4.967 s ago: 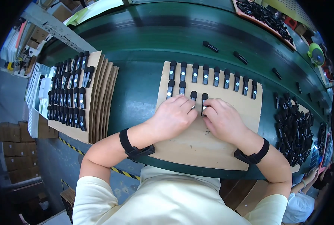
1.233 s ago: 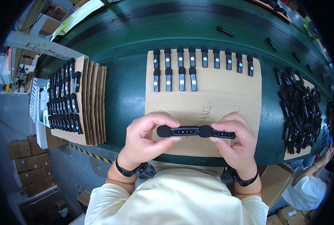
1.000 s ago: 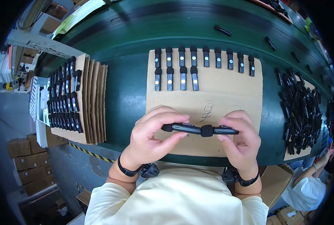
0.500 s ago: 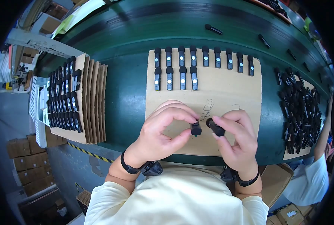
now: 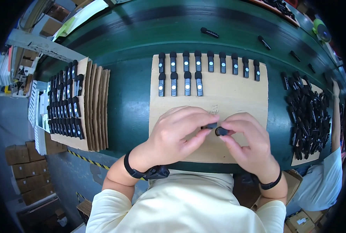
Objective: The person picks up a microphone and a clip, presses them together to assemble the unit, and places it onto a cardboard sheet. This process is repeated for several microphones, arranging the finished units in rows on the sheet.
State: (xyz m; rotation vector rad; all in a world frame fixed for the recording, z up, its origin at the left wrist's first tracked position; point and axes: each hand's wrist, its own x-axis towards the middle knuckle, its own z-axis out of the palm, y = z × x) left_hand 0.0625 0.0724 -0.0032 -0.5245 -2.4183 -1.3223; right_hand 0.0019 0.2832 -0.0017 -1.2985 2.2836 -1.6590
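We've a black mic [image 5: 209, 126] pinched thumb-to-finger in our L hand [image 5: 176, 134] & a 2nd mic [image 5: 221, 131] likewise in our R hand [image 5: 244, 139] — both over the cardboard sheet [image 5: 235, 97], near half; touching or not, can't tell. Laid mics [image 5: 199, 83] sit approx. 11 o'clock of our hands, foam tips [image 5: 210, 54] toward 12; loose pile [image 5: 309, 120] at 3. Best handling, prob.: light grip on hard bodies — don't squash foam.

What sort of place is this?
Probably a factory workshop: small black devices lie in rows on a cardboard sheet, a heap of similar ones sits to its right, and a green belt, perhaps a conveyor, runs beyond.
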